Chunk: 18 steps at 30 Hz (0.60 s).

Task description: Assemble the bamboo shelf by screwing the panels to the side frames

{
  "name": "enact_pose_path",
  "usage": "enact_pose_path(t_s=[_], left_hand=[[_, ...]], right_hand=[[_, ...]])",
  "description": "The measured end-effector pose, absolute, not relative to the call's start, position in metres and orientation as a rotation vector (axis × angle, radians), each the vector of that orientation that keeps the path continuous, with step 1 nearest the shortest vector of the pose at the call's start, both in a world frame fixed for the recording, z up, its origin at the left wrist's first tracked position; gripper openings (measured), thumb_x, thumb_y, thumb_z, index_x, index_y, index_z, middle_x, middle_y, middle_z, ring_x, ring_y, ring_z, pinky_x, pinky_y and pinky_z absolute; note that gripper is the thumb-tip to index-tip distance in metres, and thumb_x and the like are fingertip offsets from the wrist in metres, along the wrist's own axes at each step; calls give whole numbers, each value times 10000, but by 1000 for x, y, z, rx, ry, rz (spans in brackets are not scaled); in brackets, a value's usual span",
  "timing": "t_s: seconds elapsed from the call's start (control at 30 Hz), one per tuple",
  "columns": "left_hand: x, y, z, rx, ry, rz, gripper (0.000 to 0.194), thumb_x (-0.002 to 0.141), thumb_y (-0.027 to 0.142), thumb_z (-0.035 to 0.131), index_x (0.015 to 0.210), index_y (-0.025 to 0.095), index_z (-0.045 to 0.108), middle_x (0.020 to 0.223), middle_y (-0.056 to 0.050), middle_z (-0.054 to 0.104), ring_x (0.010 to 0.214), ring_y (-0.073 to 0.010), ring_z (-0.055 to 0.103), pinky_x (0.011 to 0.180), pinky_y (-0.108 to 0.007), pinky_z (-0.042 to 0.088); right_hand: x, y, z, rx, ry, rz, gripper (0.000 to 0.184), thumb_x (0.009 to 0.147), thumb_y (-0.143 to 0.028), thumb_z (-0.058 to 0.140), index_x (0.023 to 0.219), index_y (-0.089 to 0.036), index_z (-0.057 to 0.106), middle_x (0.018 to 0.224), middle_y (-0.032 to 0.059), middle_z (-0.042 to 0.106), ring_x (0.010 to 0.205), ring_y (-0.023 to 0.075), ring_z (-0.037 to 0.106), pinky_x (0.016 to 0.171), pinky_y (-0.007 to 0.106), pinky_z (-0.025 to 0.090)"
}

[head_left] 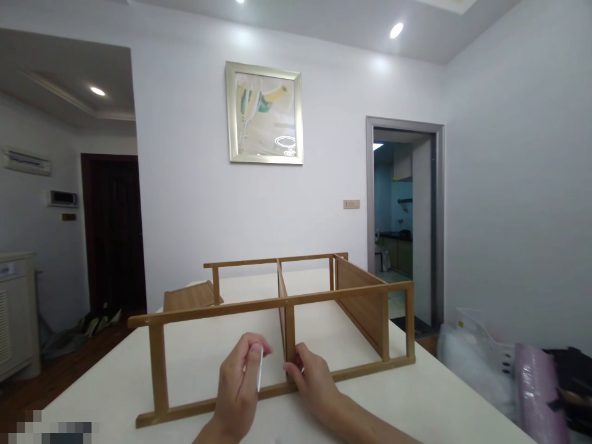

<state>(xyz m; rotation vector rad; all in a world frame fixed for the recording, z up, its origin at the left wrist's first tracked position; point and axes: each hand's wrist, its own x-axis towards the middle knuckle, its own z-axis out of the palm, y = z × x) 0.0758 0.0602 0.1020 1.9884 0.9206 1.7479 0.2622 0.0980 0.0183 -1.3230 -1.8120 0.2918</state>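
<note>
A brown wooden shelf frame (213, 309) lies on its side on a white table (106, 382), with one panel across its middle and another near its right end. My left hand (237, 385) is closed around a thin pale rod (259, 369), which points down in front of the lower rail. Close by on the right, my right hand (314, 377) has its fingers pinched at the lower part of the middle post (290, 327). Whatever may be between those fingertips is hidden.
A loose wooden panel (187, 297) lies at the table's back left. Bubble-wrapped packaging (536, 385) and a white bag-like bundle (476, 364) are at the right, beyond the table edge. A doorway (402, 228) opens behind the frame.
</note>
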Motion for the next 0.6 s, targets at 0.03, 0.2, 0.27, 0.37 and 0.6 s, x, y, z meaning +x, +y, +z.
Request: enact_pose_path(t_s=[0.03,0.2,0.27,0.37,0.6], left_hand=[[67,62,98,1940,970,1739,360,947,444,393,807,197,614,784,-50,676,774,-202,652,726,-311,538],[28,75,82,1715,1261,1751,390,897,538,455,802,197,617,789,-41,697,797,-223,653,749,-338,512],[20,83,78,1646,1330,1754,413,873,570,476,795,193,624,770,-34,700,784,-224,660,736,-335,509],[15,94,74,1603,1349,1745,428,851,588,500,784,185,630,735,-26,698,746,-216,661,713,-326,507],[16,114,56,1536,1327,1681,437,797,612,559,736,182,610,687,-24,681,713,-204,652,750,-340,520]], right_hand=[[262,98,19,-1337,-1811,281,116,871,-294,554,825,-240,462,742,-11,648,649,155,565,600,243,344],[262,100,22,-1397,-1793,256,163,887,-291,522,783,-241,406,692,-14,607,604,148,523,571,244,311],[264,102,23,-1402,-1785,239,168,894,-291,503,780,-242,390,683,-13,593,598,148,515,567,246,307],[269,106,22,-1425,-1784,178,171,903,-294,478,781,-243,369,679,-7,583,590,152,506,561,250,303],[275,116,15,-1492,-1783,-7,159,938,-305,414,805,-243,355,681,-1,595,572,162,518,535,247,281]])
